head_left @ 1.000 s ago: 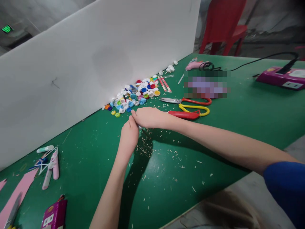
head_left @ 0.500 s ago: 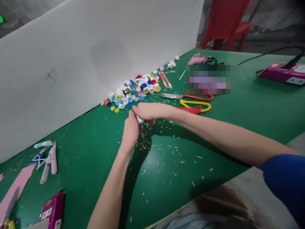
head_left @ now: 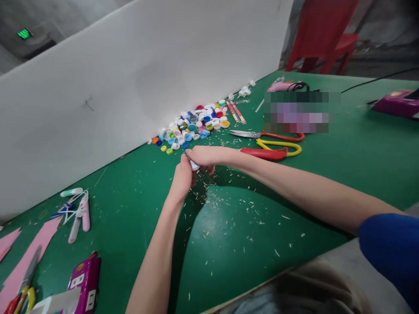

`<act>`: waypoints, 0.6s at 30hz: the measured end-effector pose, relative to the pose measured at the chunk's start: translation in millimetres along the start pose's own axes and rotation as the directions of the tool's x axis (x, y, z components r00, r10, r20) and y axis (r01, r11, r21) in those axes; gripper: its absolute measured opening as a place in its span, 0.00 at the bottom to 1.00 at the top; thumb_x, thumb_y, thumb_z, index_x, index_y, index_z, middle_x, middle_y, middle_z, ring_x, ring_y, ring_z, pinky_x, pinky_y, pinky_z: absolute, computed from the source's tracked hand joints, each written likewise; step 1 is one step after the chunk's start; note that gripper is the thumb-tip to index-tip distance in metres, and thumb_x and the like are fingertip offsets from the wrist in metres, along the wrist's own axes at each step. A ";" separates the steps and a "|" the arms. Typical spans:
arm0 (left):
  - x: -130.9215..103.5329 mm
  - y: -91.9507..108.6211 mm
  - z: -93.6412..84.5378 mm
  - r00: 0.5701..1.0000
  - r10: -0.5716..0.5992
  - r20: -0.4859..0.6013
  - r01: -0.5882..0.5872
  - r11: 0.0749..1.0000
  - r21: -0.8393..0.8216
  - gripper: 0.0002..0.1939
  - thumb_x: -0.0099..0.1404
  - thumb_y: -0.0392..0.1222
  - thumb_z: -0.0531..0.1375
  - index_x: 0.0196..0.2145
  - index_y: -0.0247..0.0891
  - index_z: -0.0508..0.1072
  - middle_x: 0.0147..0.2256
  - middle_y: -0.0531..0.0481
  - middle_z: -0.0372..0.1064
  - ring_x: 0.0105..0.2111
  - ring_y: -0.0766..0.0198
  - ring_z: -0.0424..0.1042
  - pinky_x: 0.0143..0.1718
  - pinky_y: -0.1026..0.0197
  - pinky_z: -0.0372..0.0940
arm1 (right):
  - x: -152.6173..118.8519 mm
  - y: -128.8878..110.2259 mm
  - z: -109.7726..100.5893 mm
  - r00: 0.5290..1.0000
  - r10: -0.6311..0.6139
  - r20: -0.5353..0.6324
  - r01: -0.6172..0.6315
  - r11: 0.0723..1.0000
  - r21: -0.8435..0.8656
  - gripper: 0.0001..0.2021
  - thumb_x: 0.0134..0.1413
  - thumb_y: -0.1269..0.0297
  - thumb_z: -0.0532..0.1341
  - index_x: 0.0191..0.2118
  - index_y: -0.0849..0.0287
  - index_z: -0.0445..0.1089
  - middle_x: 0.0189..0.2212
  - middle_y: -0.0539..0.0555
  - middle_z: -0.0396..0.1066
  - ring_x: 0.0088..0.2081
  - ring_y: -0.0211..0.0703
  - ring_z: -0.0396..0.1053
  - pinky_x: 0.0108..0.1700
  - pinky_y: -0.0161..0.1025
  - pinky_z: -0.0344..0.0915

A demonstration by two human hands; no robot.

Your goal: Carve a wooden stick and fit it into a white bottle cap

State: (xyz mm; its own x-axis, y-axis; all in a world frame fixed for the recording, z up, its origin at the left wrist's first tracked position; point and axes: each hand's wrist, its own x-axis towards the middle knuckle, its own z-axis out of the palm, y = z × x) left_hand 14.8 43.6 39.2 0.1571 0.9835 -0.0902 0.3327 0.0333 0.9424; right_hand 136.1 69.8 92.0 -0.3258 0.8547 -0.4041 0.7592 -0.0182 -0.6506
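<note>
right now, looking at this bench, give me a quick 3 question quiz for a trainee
1. True or false: the two hands are apart, one at each end of the green table.
2. What lies piled against the white board? A) bottle caps B) coins C) screws
3. Which tools lie just beyond the right forearm?

Key:
1. False. The left hand and right hand meet around a small white piece.
2. A, the coloured bottle caps.
3. Scissors with red and yellow handles and a red-handled tool.
</note>
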 end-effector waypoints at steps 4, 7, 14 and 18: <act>-4.9 -0.8 -5.0 0.993 -0.121 -0.003 0.120 0.986 -0.118 0.29 0.71 0.62 0.38 0.23 0.39 0.58 0.16 0.59 0.44 0.15 0.73 0.44 0.17 0.66 0.47 | 11.8 0.1 8.0 0.999 -0.049 0.014 0.050 0.998 -0.042 0.27 0.68 0.57 0.39 0.44 0.74 0.68 0.22 0.55 0.64 0.20 0.39 0.64 0.23 0.40 0.69; -11.2 -1.1 -3.3 0.995 -0.096 0.017 0.097 0.974 -0.204 0.29 0.71 0.62 0.38 0.25 0.39 0.59 0.17 0.60 0.42 0.15 0.73 0.43 0.18 0.66 0.48 | 13.8 0.7 11.3 0.999 -0.050 0.023 0.051 0.998 -0.048 0.26 0.68 0.57 0.40 0.43 0.72 0.69 0.22 0.55 0.64 0.19 0.39 0.64 0.22 0.40 0.68; -12.4 7.5 13.3 0.999 0.005 0.048 0.005 0.975 -0.220 0.29 0.69 0.65 0.39 0.26 0.39 0.59 0.17 0.57 0.49 0.16 0.71 0.49 0.19 0.64 0.52 | -5.7 6.1 3.1 0.999 0.021 -0.043 -0.021 1.000 0.016 0.26 0.68 0.57 0.39 0.40 0.70 0.69 0.21 0.55 0.63 0.20 0.38 0.62 0.22 0.37 0.65; -10.8 12.0 19.5 0.999 -0.012 0.045 0.022 0.977 -0.211 0.29 0.69 0.65 0.39 0.24 0.40 0.58 0.17 0.57 0.47 0.15 0.71 0.48 0.18 0.63 0.52 | -19.3 8.3 -0.9 0.996 0.031 -0.082 -0.024 0.996 0.084 0.28 0.68 0.57 0.36 0.36 0.69 0.68 0.21 0.54 0.62 0.19 0.35 0.59 0.22 0.35 0.64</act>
State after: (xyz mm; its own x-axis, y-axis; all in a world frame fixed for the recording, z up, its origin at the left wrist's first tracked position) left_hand 35.2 29.9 45.2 0.1949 0.9739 -0.1165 0.1326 0.0915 0.9869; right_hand 149.2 53.6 94.9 -0.2548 0.8936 -0.3695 0.7164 -0.0822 -0.6928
